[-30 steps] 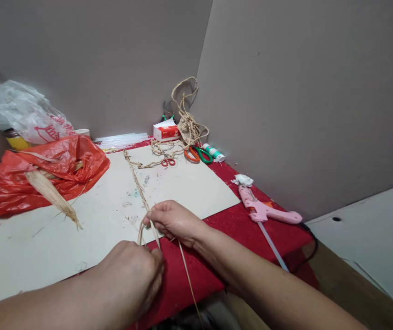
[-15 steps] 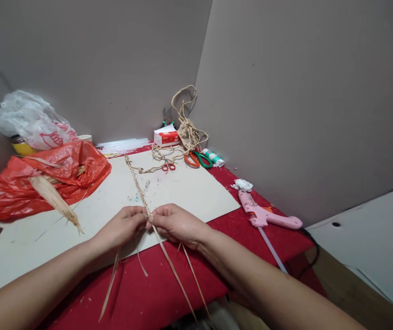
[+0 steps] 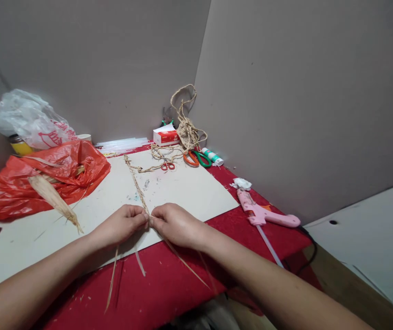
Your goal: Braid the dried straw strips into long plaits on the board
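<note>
Straw-coloured braided fibre cord (image 3: 136,187) lies along the cream rectangular board (image 3: 189,197), its near end between the left hand (image 3: 123,224) and right hand (image 3: 175,224). Each grip is pinched nearly closed on it; pale strands (image 3: 140,264) trail over the red worktop (image 3: 162,284).

Handicraft corner with grey walls (image 3: 306,101)
A red table (image 3: 141,295) carries a pink glue gun (image 3: 260,215) at right, scissors (image 3: 196,155) and a cord heap (image 3: 188,135) at upper centre, and dried fibre (image 3: 52,196) on a red bag (image 3: 91,165) at left; a braid (image 3: 138,186) lies mid-frame. Whether home or workshop cannot be told.
</note>
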`<action>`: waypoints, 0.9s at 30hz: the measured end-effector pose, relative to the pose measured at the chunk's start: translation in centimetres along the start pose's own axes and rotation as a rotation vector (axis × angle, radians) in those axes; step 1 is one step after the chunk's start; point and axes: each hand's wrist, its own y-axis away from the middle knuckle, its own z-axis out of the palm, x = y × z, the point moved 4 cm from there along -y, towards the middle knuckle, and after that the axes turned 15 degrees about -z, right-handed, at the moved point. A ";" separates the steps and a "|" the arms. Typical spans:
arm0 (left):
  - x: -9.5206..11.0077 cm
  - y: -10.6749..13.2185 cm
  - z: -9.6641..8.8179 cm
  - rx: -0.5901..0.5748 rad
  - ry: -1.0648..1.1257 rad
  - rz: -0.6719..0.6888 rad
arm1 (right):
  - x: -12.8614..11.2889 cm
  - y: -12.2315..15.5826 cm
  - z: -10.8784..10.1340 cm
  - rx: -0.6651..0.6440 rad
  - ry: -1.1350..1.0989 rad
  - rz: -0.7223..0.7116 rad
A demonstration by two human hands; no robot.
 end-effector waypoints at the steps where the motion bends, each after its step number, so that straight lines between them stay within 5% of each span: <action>1: -0.1 0.0 0.0 0.001 0.017 -0.002 | -0.2 0.2 -0.2 -0.001 0.035 -0.004; 6: -0.2 0.1 0.2 0.014 0.079 0.003 | -0.9 1.1 -1.0 0.003 0.040 -0.002; 10: 0.3 0.7 0.5 0.008 0.130 0.001 | -1.6 1.8 0.7 -0.011 -0.080 0.030; 15: 0.4 1.2 1.1 -0.022 0.256 -0.038 | -3.5 3.1 2.4 -0.060 0.178 0.072; 19: 0.3 1.2 1.3 -0.059 0.340 -0.019 | -5.1 4.0 0.9 -0.125 0.193 0.006; 24: 0.6 1.5 1.3 -0.075 0.346 0.002 | -3.2 2.8 -2.5 0.252 0.007 0.014; 27: 0.8 1.5 1.4 -0.090 0.360 0.030 | -1.3 1.3 -1.3 0.183 -0.242 0.021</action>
